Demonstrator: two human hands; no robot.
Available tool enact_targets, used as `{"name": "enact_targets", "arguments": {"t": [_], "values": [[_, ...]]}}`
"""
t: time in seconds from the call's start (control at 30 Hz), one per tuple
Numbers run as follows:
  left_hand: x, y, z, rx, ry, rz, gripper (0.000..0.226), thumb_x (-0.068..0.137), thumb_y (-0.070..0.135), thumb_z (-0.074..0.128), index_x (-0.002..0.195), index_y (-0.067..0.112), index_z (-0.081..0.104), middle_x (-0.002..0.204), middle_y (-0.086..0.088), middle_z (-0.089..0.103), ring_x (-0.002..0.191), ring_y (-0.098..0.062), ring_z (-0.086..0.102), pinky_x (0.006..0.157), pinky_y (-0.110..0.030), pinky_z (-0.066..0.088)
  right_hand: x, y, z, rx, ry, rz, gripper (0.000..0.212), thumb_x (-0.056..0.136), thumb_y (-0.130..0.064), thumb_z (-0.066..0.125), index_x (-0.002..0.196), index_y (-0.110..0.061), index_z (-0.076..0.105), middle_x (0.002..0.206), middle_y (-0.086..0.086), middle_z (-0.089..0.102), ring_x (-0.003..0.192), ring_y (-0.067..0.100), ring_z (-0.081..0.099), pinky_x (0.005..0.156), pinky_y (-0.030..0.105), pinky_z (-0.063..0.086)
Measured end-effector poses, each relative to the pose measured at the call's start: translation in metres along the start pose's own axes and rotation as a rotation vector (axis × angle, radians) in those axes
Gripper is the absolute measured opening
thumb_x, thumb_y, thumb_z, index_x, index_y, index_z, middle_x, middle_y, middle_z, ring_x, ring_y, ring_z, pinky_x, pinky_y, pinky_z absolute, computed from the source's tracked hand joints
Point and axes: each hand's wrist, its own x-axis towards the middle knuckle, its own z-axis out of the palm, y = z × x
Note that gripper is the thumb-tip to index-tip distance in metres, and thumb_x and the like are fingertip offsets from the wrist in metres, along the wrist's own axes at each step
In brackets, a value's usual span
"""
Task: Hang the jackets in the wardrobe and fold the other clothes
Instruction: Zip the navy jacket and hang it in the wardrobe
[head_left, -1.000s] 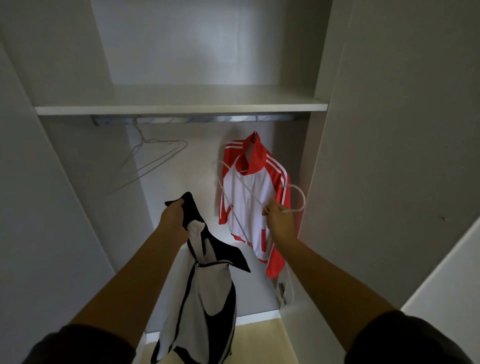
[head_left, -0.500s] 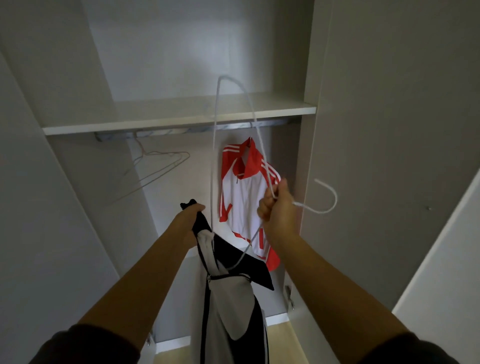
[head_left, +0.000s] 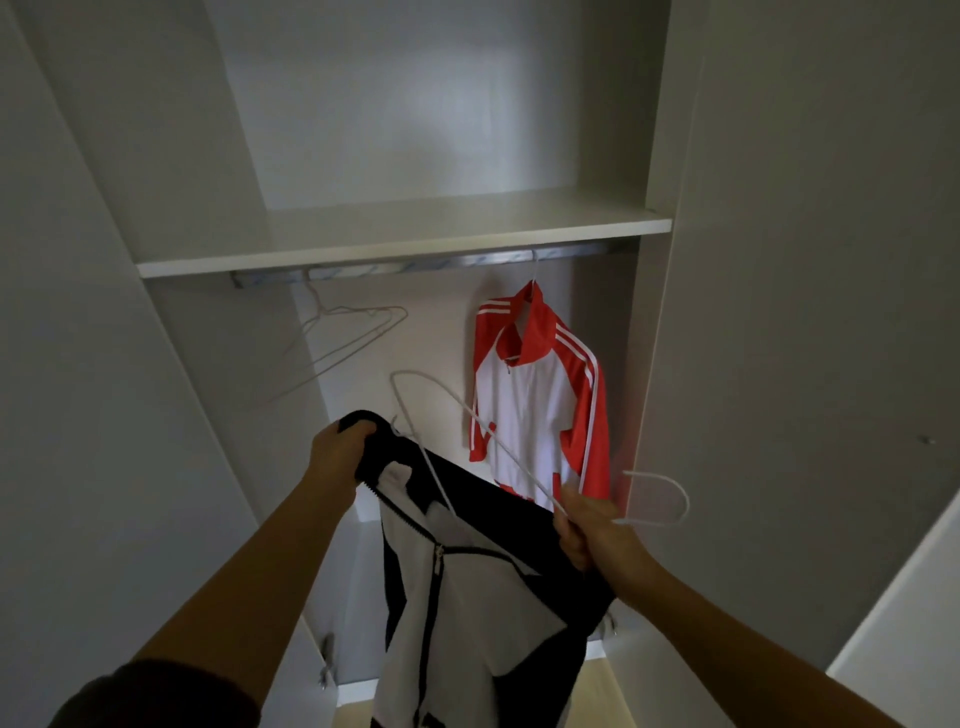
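While my left grip (head_left: 340, 457) pinches the black collar of the black-and-white jacket (head_left: 467, 597) and holds it raised, the garment hangs open-fronted below and between both grips. My right grip (head_left: 592, 530) is closed round the neck of the white wire hanger (head_left: 483, 422), with the hook pointing outward past that grip. I cannot tell whether the right grip also catches cloth.

Procedure, as I judge it:

1. Hold the left grip high. This keeps the neck opening taut and wide.
2. Feed the hanger's far end, which now sits just beside the left grip, down inside the collar and into the shoulder on that side.
3. Rotate the right grip so the near arm enters the other shoulder. Do not drag the zipper edge.
4. Release the collar only when both shoulders sit on the wire.

Caution: thin wire slips off smooth fabric, so I level the hanger before lifting.

Destination: the rail (head_left: 415, 265) runs above and ahead of both grips. A red-and-white jacket (head_left: 540, 395) hangs on it beyond the right grip, and empty hangers (head_left: 353, 332) hang beyond the left grip. The bare stretch between them looks suitable.
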Motion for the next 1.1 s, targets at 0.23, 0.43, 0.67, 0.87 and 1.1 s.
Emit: {"name": "enact_targets", "arguments": {"t": [0.23, 0.43, 0.67, 0.87, 1.1], "values": [[-0.006, 0.005, -0.004, 0.255, -0.062, 0.191, 0.016, 0.085, 0.004, 0.058, 0.071, 0.010, 0.057, 0.074, -0.010, 0.057, 0.070, -0.022, 0.054, 0.061, -0.029, 0.046, -0.009, -0.001, -0.008, -0.227, -0.046, -0.025, 0.054, 0.096, -0.050, 0.038, 0.049, -0.025, 0.045, 0.044, -0.007, 0.036, 0.041, 0.009, 0.034, 0.045, 0.018, 0.031], [-0.016, 0.005, 0.001, 0.304, -0.099, 0.353, 0.007, 0.088, 0.009, 0.055, 0.082, 0.008, 0.059, 0.077, -0.012, 0.055, 0.071, -0.020, 0.051, 0.060, -0.029, 0.041, -0.013, -0.008, -0.017, -0.405, -0.094, 0.020, 0.058, 0.102, -0.031, 0.038, 0.045, -0.027, 0.048, 0.043, -0.010, 0.040, 0.041, 0.004, 0.037, 0.049, 0.016, 0.033], [-0.027, 0.001, 0.013, 0.426, -0.003, 0.709, 0.042, 0.091, 0.010, 0.054, 0.057, 0.017, 0.030, 0.053, 0.003, 0.032, 0.046, -0.003, 0.030, 0.045, -0.013, 0.027, -0.017, -0.028, -0.026, -0.524, -0.143, 0.076, 0.052, 0.103, -0.027, 0.037, 0.053, -0.018, 0.047, 0.042, -0.015, 0.045, 0.042, -0.003, 0.043, 0.052, 0.007, 0.036], [-0.033, 0.008, 0.026, 0.362, 0.013, 0.817, 0.045, 0.090, 0.006, 0.054, 0.057, 0.020, 0.027, 0.053, 0.005, 0.029, 0.043, -0.001, 0.030, 0.046, -0.013, 0.025, -0.028, -0.025, -0.027, -0.565, -0.162, 0.144, 0.049, 0.101, -0.029, 0.041, 0.054, -0.020, 0.045, 0.047, -0.016, 0.047, 0.046, -0.003, 0.044, 0.057, 0.009, 0.038], [-0.046, 0.008, 0.049, 0.402, -0.126, 0.806, 0.043, 0.089, 0.005, 0.057, 0.056, 0.018, 0.032, 0.053, 0.004, 0.033, 0.044, 0.000, 0.035, 0.045, -0.009, 0.028, -0.014, -0.037, -0.012, -0.532, -0.047, 0.244, 0.046, 0.097, -0.032, 0.050, 0.054, -0.016, 0.045, 0.048, -0.007, 0.046, 0.045, 0.005, 0.042, 0.049, 0.012, 0.036]]}}
